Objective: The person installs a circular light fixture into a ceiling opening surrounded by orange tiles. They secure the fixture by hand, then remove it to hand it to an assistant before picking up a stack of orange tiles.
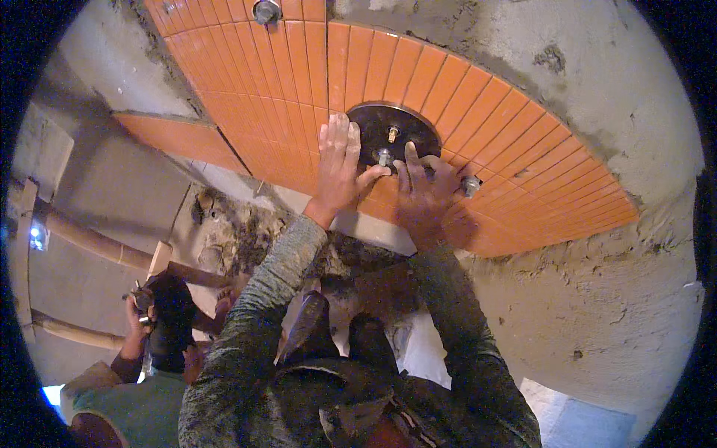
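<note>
A round dark plate lies against a wall of narrow orange tiles. A brass stem and a silvery fitting stick out of it. Flat along the plate's left edge rests my left hand, fingers stretched upward and thumb reaching toward the silvery fitting. At the plate's lower right is my right hand, its index finger and thumb apart over the plate, the other fingers bent. Nothing shows in either hand. The plate's lower edge is partly hidden by my hands.
Metal fittings protrude from the tiles right of my right hand and at the top. Rough grey plaster surrounds the tiling. At lower left, a person in a green shirt holds a metal object near wooden poles.
</note>
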